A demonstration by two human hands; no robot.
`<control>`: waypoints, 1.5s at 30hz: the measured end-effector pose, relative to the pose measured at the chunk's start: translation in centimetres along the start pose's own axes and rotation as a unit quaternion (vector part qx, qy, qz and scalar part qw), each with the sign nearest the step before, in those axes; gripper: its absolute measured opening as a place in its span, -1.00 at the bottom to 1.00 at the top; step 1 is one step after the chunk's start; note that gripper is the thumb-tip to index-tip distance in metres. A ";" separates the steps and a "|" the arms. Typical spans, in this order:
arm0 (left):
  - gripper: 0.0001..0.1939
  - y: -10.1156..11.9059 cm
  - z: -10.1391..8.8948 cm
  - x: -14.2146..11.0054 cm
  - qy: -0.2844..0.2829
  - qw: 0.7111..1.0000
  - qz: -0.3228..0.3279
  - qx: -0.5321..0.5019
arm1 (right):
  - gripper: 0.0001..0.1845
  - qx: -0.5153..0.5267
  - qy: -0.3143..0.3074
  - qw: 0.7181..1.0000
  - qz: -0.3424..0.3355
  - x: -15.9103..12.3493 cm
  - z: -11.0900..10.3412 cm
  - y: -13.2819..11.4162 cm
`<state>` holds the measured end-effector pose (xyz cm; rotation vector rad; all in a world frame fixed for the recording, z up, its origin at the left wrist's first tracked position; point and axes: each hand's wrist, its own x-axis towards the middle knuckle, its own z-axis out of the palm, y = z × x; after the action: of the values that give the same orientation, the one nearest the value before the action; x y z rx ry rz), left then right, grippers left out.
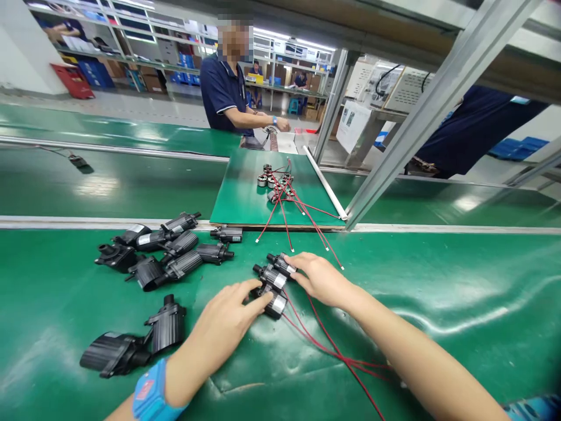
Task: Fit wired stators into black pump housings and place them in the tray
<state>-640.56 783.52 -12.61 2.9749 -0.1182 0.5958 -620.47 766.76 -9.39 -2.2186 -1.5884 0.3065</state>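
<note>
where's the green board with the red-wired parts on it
In the head view, the green board lies across the belt's far rail, just beyond both hands, centre frame; the red-wired parts sit on its far half, near the slanted metal post.

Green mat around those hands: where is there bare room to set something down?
Bare mat lies right of the right hand, and near the front edge left of the two black housings. Crowded: the pump pile, the three wired pumps and the left hand.

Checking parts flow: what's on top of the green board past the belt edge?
On the green board: a cluster of small round metal parts with red wires trailing over its near edge. How many parts, and what is beneath the board, cannot be seen.
</note>
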 end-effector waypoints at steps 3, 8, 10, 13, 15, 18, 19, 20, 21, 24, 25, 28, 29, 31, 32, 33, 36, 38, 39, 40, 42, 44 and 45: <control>-0.58 -2.2 -0.2 -0.6 -0.008 0.999 -0.032 -0.037 | -0.50 -0.029 -0.007 0.999 0.037 -1.2 0.3 -1.2; -0.61 -3.3 -0.9 -0.6 -0.027 0.992 -0.085 -0.091 | -0.52 0.007 0.036 0.999 0.001 -1.1 -0.2 -0.9; -0.52 -3.1 -1.2 -0.5 -0.035 0.989 -0.105 -0.099 | -0.47 0.053 0.027 0.998 -0.035 -0.4 -0.3 -0.2; -0.50 -2.9 -1.4 -0.5 -0.029 0.986 -0.117 -0.111 | -0.49 0.111 -0.001 0.993 -0.045 0.4 -0.4 1.0; -0.52 -3.2 -1.5 -0.6 -0.020 0.987 -0.118 -0.108 | -0.48 0.110 0.012 0.993 -0.026 0.7 -0.2 1.6; -0.63 -3.7 -1.8 -0.5 -0.003 0.990 -0.116 -0.085 | -0.46 0.112 0.038 0.993 -0.006 0.8 0.2 2.2; -0.65 -3.8 -1.8 -0.5 0.001 0.990 -0.117 -0.079 | -0.45 0.116 0.041 0.992 -0.003 0.8 0.3 2.3; -0.65 -3.8 -1.9 -0.4 0.002 0.990 -0.118 -0.075 | -0.44 0.121 0.043 0.992 -0.003 0.8 0.3 2.3; -0.62 -3.7 -1.8 -0.4 0.001 0.990 -0.120 -0.073 | -0.44 0.127 0.041 0.991 -0.003 0.9 0.4 2.3; -0.46 -3.3 -1.2 -0.2 0.007 0.988 -0.133 -0.078 | -0.43 0.141 0.019 0.990 -0.011 1.4 0.1 2.0; -0.44 -3.1 -0.9 -0.2 0.015 0.987 -0.137 -0.082 | -0.43 0.142 0.008 0.990 -0.015 1.6 0.0 1.9; -0.51 -2.8 -0.2 -0.2 0.029 0.985 -0.139 -0.098 | -0.42 0.122 -0.014 0.992 -0.032 2.0 -0.3 1.5; -0.52 -2.8 -0.2 -0.3 0.026 0.985 -0.138 -0.100 | -0.42 0.110 -0.015 0.993 -0.040 2.1 -0.3 1.5; -0.52 -2.7 -0.2 -0.3 0.016 0.986 -0.138 -0.096 | -0.39 0.084 -0.008 0.995 -0.061 2.3 -0.2 1.6; -0.52 -2.6 -0.3 -0.3 0.011 0.986 -0.139 -0.091 | -0.36 0.074 -0.004 0.995 -0.073 2.4 -0.2 1.8; -0.52 -2.5 -0.4 -0.3 0.008 0.987 -0.140 -0.084 | -0.33 0.066 -0.002 0.994 -0.085 2.6 -0.1 1.9; -0.52 -2.2 -0.5 -0.3 0.011 0.988 -0.143 -0.064 | -0.26 0.046 0.002 0.992 -0.117 2.9 -0.4 1.8; -0.52 -1.9 -0.4 -0.4 0.020 0.988 -0.141 -0.058 | -0.18 0.025 0.020 0.992 -0.120 2.2 -0.9 1.3; -0.52 -1.9 -0.3 -0.5 0.025 0.988 -0.139 -0.057 | -0.18 0.011 0.030 0.994 -0.108 1.4 -1.2 0.8; -0.52 -1.8 -0.2 -0.5 0.029 0.988 -0.138 -0.058 | -0.22 -0.003 0.032 0.996 -0.083 0.3 -1.5 0.3; -0.52 -1.8 -0.1 -0.6 0.032 0.988 -0.136 -0.059 | -0.40 -0.037 -0.007 0.999 -0.011 -2.8 -1.7 -0.9; -0.51 -1.8 -0.1 -0.6 0.027 0.988 -0.138 -0.059 | -0.60 -0.081 -0.098 0.991 0.049 -6.5 -1.6 -2.1; -0.50 -1.8 -0.1 -0.6 0.025 0.989 -0.137 -0.059 | -0.69 -0.097 -0.141 0.983 0.064 -8.2 -1.5 -2.7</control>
<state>-640.96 785.33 -12.92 2.7903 0.2462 0.6025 -624.96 759.49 -7.28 -2.5242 -1.6827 0.5460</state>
